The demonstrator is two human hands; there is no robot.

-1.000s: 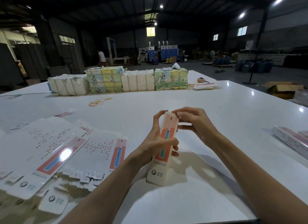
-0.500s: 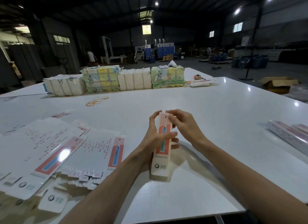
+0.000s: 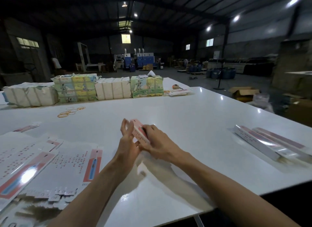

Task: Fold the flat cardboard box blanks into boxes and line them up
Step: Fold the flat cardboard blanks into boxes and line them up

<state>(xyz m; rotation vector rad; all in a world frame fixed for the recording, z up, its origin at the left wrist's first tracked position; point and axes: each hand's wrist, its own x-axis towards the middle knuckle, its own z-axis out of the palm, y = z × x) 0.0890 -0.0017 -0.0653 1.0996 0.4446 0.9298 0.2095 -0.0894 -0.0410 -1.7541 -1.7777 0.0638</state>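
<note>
A long slim folded box, pink and white, is held in the air above the white table, tilted with its far end up. My right hand grips it from the right side. My left hand is beside its left face with the fingers straightened upward, and its palm touches the box's lower part. A spread of flat box blanks lies on the table to the left. Finished long boxes lie side by side at the right.
Wrapped bundles of paper stock stand in a row along the far side of the table. Loose rubber bands lie in front of them. A small stack of blanks sits at the far right. The table's near edge runs close to my arms.
The box has turned from upright and facing me to lifted and tilted sideways. My right hand moved from its top end down onto its side. My left hand's fingers have opened.
</note>
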